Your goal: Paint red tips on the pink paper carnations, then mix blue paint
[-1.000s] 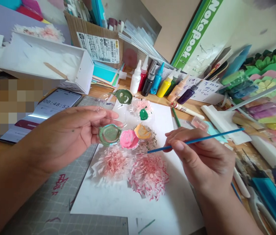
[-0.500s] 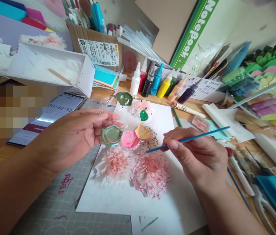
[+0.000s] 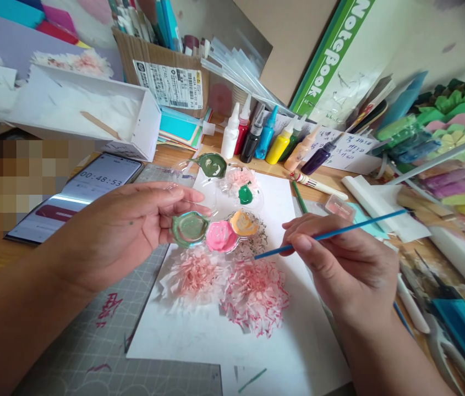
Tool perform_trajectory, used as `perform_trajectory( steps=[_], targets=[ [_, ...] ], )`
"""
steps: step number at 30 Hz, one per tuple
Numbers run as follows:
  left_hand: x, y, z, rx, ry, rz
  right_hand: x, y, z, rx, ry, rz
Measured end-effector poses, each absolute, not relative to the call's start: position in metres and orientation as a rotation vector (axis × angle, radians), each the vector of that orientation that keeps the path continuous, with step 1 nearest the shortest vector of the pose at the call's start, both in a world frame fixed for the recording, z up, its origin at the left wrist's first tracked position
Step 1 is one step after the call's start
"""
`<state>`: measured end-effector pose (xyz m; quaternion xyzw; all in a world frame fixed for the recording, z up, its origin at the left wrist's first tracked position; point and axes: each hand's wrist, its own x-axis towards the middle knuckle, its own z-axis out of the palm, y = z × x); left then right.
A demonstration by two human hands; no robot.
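My left hand (image 3: pixel 162 212) grips the edge of a clear plastic paint palette (image 3: pixel 209 195), thumb on top and fingers beneath. Its wells hold pink paint (image 3: pixel 220 236), orange-yellow paint (image 3: pixel 244 223), greyish green paint (image 3: pixel 191 228), dark green paint (image 3: pixel 212 165) and a bright green blob (image 3: pixel 245 193). In my right hand (image 3: pixel 335 258) a thin blue paintbrush (image 3: pixel 351 226) is pinched, its tip to the right of the palette. Below the palette two paper flowers lie on white paper (image 3: pixel 166 335): a pale pink flower (image 3: pixel 197 272) and a flower with red-pink edges (image 3: pixel 257 297). Another pink flower shows through the palette.
Paint bottles (image 3: pixel 265 137) stand in a row behind the palette. A phone (image 3: pixel 79 192) with a running timer lies at the left, near a white box (image 3: pixel 87 110). Scissors (image 3: pixel 442 341) and other tools lie at the right. A grey cutting mat (image 3: pixel 133 308) is under the paper.
My right hand has moved slightly right with the paintbrush, away from the palette. The left hand still holds the palette in nearly the same place. The phone timer has advanced by a second.
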<state>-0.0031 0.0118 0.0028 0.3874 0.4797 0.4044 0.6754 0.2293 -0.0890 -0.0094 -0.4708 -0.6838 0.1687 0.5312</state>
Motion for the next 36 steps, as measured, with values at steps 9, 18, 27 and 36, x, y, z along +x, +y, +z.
perform_trajectory(
  steps=[9,18,27,36],
  targets=[
    [-0.0062,0.0123,-0.0024,0.879,1.034,0.913,0.2277,-0.0916,-0.0105,-1.109,-1.586,0.393],
    [-0.0045,0.0128,-0.0002,0.864,1.030,0.901,0.2256,-0.0919,-0.0071,-1.153,-1.639,0.374],
    [-0.0047,0.0119,0.0012,0.834,1.028,0.889,0.2264,-0.0911,-0.0080,-1.158,-1.644,0.348],
    [-0.0066,0.0114,0.0003,0.840,1.034,0.879,0.2238,-0.0912,-0.0083,-1.120,-1.609,0.397]
  ],
)
